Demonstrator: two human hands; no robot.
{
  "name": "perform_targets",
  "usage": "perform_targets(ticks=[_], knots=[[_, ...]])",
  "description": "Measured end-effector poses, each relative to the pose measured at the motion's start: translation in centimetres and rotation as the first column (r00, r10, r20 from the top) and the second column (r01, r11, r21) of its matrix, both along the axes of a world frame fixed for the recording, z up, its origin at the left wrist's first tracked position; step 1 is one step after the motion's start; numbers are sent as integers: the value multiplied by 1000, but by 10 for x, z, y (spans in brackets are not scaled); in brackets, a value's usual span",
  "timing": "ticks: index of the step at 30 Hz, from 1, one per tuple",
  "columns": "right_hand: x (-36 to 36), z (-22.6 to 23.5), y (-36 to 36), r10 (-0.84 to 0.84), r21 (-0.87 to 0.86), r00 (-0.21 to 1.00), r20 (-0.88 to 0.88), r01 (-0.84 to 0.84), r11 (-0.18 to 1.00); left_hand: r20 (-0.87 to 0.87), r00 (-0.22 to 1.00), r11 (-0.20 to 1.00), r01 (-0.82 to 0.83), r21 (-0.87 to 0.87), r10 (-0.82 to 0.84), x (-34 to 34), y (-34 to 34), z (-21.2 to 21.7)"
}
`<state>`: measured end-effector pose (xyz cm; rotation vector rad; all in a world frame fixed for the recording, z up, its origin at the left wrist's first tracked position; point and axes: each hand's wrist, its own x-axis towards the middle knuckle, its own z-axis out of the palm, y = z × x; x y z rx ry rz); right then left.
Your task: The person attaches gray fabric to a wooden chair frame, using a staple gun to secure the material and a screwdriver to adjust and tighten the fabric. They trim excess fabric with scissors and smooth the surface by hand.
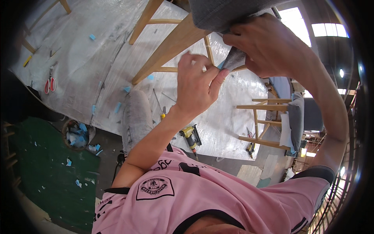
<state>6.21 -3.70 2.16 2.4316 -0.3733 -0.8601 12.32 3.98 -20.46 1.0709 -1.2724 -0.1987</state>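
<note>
A chair with a grey upholstered seat (218,15) and light wooden legs (167,48) stands tilted over the table in front of me. A loose flap of grey fabric (235,59) hangs from the seat's edge, with a bit of blue showing at its lower tip. My left hand (196,84) pinches that tip between thumb and forefinger. Higher up, my right hand (269,46) is bent round the fabric at the seat's edge, its fingertips partly hidden behind the cloth.
Plastic film covers the table (74,46). On it lie a yellow-and-black staple gun (189,137), red-handled scissors (50,83), a yellow-handled tool (27,61) and blue scraps (117,107). Another grey chair (297,121) is at the right. A scrap basket (65,132) stands at the lower left.
</note>
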Motion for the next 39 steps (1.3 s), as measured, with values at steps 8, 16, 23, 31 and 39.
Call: perform_targets(ticks=[8,16,23,31,39], knots=[[-7,-10,1,-95,226,929,359,13,974,87,975,977,-208,51,203,1,-23,-20],[-84,-12,-61,-163,155,153,975,66,986,-22,1000,998,5,-69,-6,14,-34,-29],[-28,7,-45,-347,318,121,930,206,925,58,998,997,-1,-74,5,30,-41,-32],[-55,-47,-80,-282,260,43,958,277,925,62,998,1000,-6,20,5,33,-35,-27],[-193,-61,-136,-216,282,-186,959,723,631,228,973,997,-10,-70,26,35,-44,-36]])
